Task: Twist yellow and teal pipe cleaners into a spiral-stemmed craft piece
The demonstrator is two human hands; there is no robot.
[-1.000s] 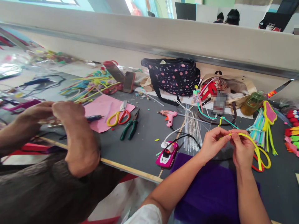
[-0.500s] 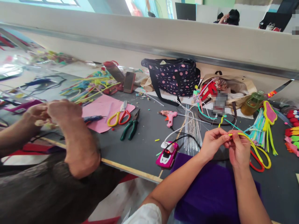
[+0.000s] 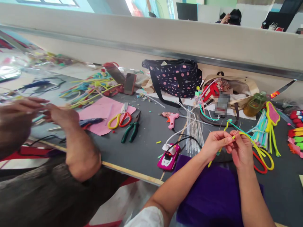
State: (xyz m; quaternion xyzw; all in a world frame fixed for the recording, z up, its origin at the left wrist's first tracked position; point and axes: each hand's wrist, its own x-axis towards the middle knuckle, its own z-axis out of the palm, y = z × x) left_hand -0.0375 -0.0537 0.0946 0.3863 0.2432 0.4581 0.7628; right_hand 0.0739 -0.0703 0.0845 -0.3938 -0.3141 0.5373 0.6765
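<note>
My left hand (image 3: pixel 217 143) and my right hand (image 3: pixel 241 148) meet above the table, both pinching a yellow pipe cleaner (image 3: pixel 248 136). Its long end curves out to the right of my right hand, and a short yellow end hangs below my left. A twisted yellow piece with a teal pipe cleaner (image 3: pixel 238 127) rises just behind my fingertips. Red-and-yellow-handled scissors (image 3: pixel 259 170) lie beside my right hand, their blades hidden. Beneath my forearms is a purple cloth (image 3: pixel 208 192).
At left, a co-worker's hands (image 3: pixel 59 115) handle something blurred. Pliers (image 3: pixel 131 127), another pair of scissors (image 3: pixel 120 118), a pink glue gun (image 3: pixel 171 119) and a magenta power strip (image 3: pixel 169 159) lie between us. Behind stand a dark bag (image 3: pixel 175 77) and a bottle (image 3: pixel 255 104).
A short yellow end now shows below my left hand, and the twisted yellow-teal piece behind my fingers has shifted slightly. The co-worker's hands have moved apart and changed position.
</note>
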